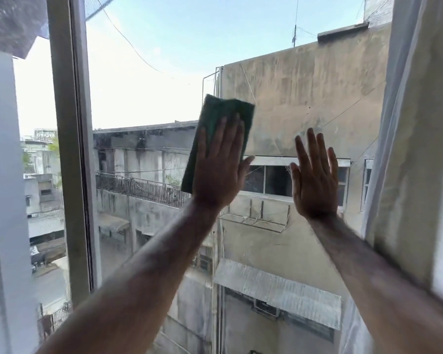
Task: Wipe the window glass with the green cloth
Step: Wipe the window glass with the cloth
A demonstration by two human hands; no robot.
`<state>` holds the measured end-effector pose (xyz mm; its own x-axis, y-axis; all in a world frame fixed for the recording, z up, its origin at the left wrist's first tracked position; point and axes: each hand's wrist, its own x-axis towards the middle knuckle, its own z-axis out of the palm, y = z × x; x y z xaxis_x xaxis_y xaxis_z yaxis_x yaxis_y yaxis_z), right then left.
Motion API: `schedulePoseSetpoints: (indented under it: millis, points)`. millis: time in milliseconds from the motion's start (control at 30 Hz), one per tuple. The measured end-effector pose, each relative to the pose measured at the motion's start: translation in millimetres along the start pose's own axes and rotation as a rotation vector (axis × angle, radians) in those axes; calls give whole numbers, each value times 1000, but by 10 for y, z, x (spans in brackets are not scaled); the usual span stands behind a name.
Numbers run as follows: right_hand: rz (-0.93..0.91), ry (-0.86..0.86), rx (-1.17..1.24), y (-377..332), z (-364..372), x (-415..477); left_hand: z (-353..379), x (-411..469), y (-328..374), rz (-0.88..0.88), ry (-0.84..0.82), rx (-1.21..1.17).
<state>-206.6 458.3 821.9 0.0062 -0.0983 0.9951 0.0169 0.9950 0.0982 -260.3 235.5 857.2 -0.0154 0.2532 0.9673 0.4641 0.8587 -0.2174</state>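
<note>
The window glass (149, 80) fills the middle of the view, with buildings and sky behind it. A folded green cloth (221, 109) lies flat against the pane at mid height. My left hand (219, 172) presses it to the glass with the palm flat and the fingers stretched upward, covering the cloth's lower right part. My right hand (315, 180) rests flat on the bare glass just to the right of the cloth, fingers spread, holding nothing. Both forearms reach up from the bottom of the view.
A vertical window frame (69, 154) stands on the left, with another pane beyond it. A pale sheer curtain (414, 129) hangs along the right edge, close to my right forearm.
</note>
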Motion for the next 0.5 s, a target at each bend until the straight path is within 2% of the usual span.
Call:
schedulePoseSetpoints:
  millis: [133, 233, 300, 333, 500]
  points:
    - [-7, -4, 8, 6, -10, -10, 131, -1303, 208, 525, -198, 54]
    - [-2, -5, 11, 18, -11, -27, -12, -2023, -254, 646, -261, 155]
    - [2, -7, 1, 16, 11, -32, -128, -2010, -645, 566, -234, 243]
    - [5, -7, -4, 15, 23, -34, -174, -1874, -794, 471, -204, 262]
    - [13, -17, -28, 2, 22, -38, -240, -489, -1038, -202, 2, 86]
